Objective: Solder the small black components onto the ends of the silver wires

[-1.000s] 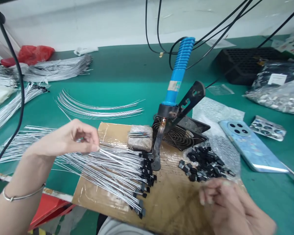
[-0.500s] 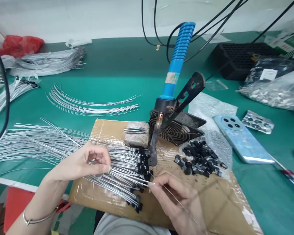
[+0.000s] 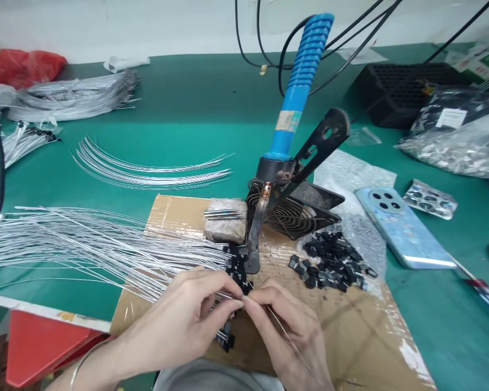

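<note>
My left hand (image 3: 195, 309) and my right hand (image 3: 291, 326) meet fingertip to fingertip over the cardboard. Both are closed in a pinch on a white wire (image 3: 225, 295). A thin strand of solder wire (image 3: 287, 332) runs from between my right fingers down across that palm. Under and beside my left hand lies a bundle of white wires (image 3: 118, 247), with black connectors (image 3: 238, 266) at their right ends. A blue-handled soldering iron (image 3: 295, 92) stands in a black metal holder (image 3: 321, 138), its tip end low beside the connectors. The pinched wire ends are hidden by my fingertips.
The cardboard sheet (image 3: 362, 331) lies on a green mat. A pile of loose black connectors (image 3: 334, 260), a small fan (image 3: 297, 214) and a wrapped block (image 3: 227, 231) sit on it. A blue phone (image 3: 405, 228) lies right. More wires (image 3: 155, 176) lie behind.
My left hand has moved right and down along the wire to meet my right fingertips. My right hand has stayed nearly in place, and the view has shifted slightly.
</note>
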The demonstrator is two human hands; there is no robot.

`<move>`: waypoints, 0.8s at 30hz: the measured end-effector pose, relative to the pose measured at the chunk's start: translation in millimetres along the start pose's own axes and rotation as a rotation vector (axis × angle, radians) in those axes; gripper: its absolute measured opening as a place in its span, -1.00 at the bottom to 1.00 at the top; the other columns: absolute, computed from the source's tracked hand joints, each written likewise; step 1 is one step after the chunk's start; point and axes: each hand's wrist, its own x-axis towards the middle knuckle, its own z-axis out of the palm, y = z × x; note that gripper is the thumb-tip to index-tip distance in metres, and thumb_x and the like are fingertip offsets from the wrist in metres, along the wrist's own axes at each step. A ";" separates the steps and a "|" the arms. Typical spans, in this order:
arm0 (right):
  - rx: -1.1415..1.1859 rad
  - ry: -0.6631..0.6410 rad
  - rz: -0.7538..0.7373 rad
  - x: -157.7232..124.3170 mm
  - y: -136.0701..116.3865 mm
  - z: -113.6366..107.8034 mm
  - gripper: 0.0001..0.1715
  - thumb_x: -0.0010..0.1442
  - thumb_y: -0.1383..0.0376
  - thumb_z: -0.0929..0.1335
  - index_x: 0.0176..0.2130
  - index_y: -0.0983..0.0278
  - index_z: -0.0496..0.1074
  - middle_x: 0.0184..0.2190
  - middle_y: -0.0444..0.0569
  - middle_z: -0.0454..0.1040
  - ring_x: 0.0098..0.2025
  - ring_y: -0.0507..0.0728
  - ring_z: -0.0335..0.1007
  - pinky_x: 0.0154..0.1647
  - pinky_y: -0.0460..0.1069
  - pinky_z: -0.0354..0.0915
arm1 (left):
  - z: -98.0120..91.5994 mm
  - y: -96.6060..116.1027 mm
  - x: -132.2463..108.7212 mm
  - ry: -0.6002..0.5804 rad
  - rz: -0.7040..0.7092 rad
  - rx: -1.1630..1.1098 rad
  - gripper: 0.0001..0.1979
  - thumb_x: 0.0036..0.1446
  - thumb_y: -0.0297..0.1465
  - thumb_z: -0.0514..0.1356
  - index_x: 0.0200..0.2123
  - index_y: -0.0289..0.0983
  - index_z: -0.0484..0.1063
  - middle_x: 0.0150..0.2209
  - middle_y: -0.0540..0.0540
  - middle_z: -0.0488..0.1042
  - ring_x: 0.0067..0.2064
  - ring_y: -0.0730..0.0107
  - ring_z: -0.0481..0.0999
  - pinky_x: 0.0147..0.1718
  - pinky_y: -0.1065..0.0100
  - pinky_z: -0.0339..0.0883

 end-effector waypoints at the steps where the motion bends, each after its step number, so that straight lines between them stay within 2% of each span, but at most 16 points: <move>1: 0.018 0.030 0.023 -1.5 0.4 1.7 -0.80 0.32 0.33 0.35 -0.38 0.21 0.48 -0.51 -0.18 0.35 -0.53 0.00 0.29 -0.54 -0.13 0.19 | 6.0 -0.2 2.3 0.005 -0.027 -0.042 -0.85 0.32 -0.33 0.15 -0.25 -0.16 0.52 -0.48 0.05 0.39 -0.47 0.42 0.28 -0.49 0.40 0.11; 4: 0.145 0.162 0.187 -5.5 4.2 4.7 -0.72 0.34 0.25 0.35 -0.43 0.21 0.48 -0.60 -0.21 0.27 -0.60 -0.02 0.19 -0.56 -0.12 0.16 | 14.6 -3.6 8.5 0.028 -0.092 -0.180 -0.79 0.32 -0.30 0.14 -0.35 -0.22 0.46 -0.55 0.10 0.26 -0.52 0.47 0.12 -0.55 0.40 -0.04; 6: 0.362 0.257 0.310 -6.5 9.2 2.0 -0.67 0.36 0.13 0.32 -0.38 0.21 0.52 -0.62 -0.22 0.26 -0.64 -0.03 0.17 -0.62 -0.12 0.15 | 14.9 -5.5 11.1 0.056 -0.140 -0.256 -0.78 0.31 -0.28 0.15 -0.37 -0.25 0.44 -0.55 0.10 0.25 -0.52 0.48 0.08 -0.55 0.40 -0.07; 7: 0.506 0.279 0.345 -6.3 12.2 -0.9 -0.61 0.35 0.04 0.30 -0.31 0.21 0.56 -0.58 -0.18 0.31 -0.64 -0.01 0.21 -0.66 -0.12 0.17 | 14.3 -6.1 12.0 0.068 -0.163 -0.291 -0.77 0.30 -0.27 0.16 -0.37 -0.26 0.44 -0.54 0.09 0.26 -0.52 0.48 0.07 -0.55 0.40 -0.07; 9: 0.731 0.262 0.417 -5.8 18.2 -8.0 -0.41 0.33 -0.11 0.23 -0.17 0.24 0.61 -0.44 -0.07 0.41 -0.53 0.06 0.35 -0.61 -0.07 0.33 | 13.0 -6.7 13.3 0.090 -0.198 -0.347 -0.78 0.27 -0.27 0.18 -0.38 -0.27 0.43 -0.52 0.07 0.29 -0.51 0.49 0.10 -0.54 0.41 -0.04; 11: 0.845 0.246 0.468 -6.6 23.3 -13.0 -0.35 0.35 -0.13 0.18 -0.14 0.24 0.62 -0.45 -0.06 0.40 -0.52 0.07 0.35 -0.59 -0.05 0.36 | 12.3 -6.7 14.6 0.111 -0.216 -0.372 -0.79 0.25 -0.27 0.20 -0.38 -0.28 0.43 -0.51 0.06 0.31 -0.50 0.48 0.15 -0.53 0.41 -0.01; 13: 0.824 0.263 0.494 -9.1 26.6 -13.1 -0.41 0.37 -0.06 0.21 -0.24 0.24 0.63 -0.55 -0.12 0.33 -0.58 0.03 0.29 -0.63 -0.09 0.29 | 12.2 -6.1 15.9 0.124 -0.227 -0.378 -0.79 0.23 -0.28 0.21 -0.39 -0.28 0.43 -0.51 0.05 0.32 -0.50 0.47 0.17 -0.53 0.41 0.01; 15: 0.688 0.299 0.483 -11.7 26.7 -8.2 -0.48 0.37 0.01 0.27 -0.33 0.25 0.64 -0.58 -0.13 0.32 -0.58 0.00 0.28 -0.62 -0.12 0.24 | 12.4 -4.7 16.8 0.140 -0.235 -0.391 -0.80 0.21 -0.28 0.22 -0.40 -0.28 0.43 -0.51 0.04 0.33 -0.49 0.47 0.19 -0.52 0.41 0.02; 19: 0.447 0.265 0.394 -8.7 14.6 6.1 -0.73 0.32 0.14 0.38 -0.21 0.17 0.67 -0.50 -0.13 0.41 -0.57 -0.04 0.33 -0.56 -0.14 0.26 | 13.5 -2.0 16.8 0.159 -0.218 -0.401 -0.79 0.20 -0.29 0.22 -0.42 -0.28 0.44 -0.51 0.03 0.35 -0.50 0.47 0.19 -0.53 0.42 0.02; 24: 0.528 0.277 0.464 1.6 -7.2 15.1 -0.85 0.20 0.16 0.47 -0.28 0.10 0.70 -0.53 -0.16 0.43 -0.61 -0.09 0.26 -0.60 -0.17 0.21 | 17.7 -3.7 13.8 0.196 -0.190 -0.379 -0.79 0.21 -0.27 0.24 -0.40 -0.27 0.47 -0.53 0.02 0.37 -0.51 0.46 0.25 -0.54 0.42 0.09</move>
